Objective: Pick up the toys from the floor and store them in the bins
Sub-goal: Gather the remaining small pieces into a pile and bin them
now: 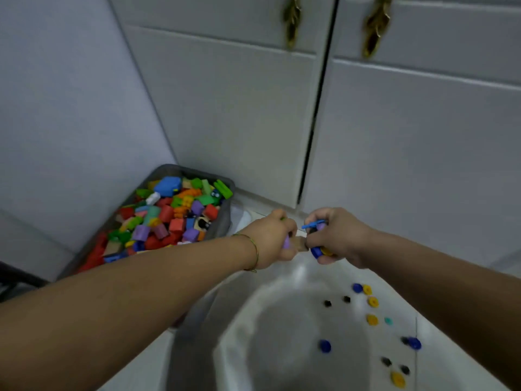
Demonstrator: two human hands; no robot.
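Observation:
My left hand is closed around small toy pieces; a purple one shows between the fingers. My right hand is closed on several small toys: a blue piece on top, blue and yellow discs below. The two fists touch each other, held above the far rim of a pale, blurred container. A grey bin heaped with coloured building blocks stands in the corner to the left. Small blue, yellow, black and teal discs lie scattered on the white floor at the right.
White cabinet doors with brass handles rise straight ahead. A grey-white wall closes off the left side. A dark object sits at the left edge.

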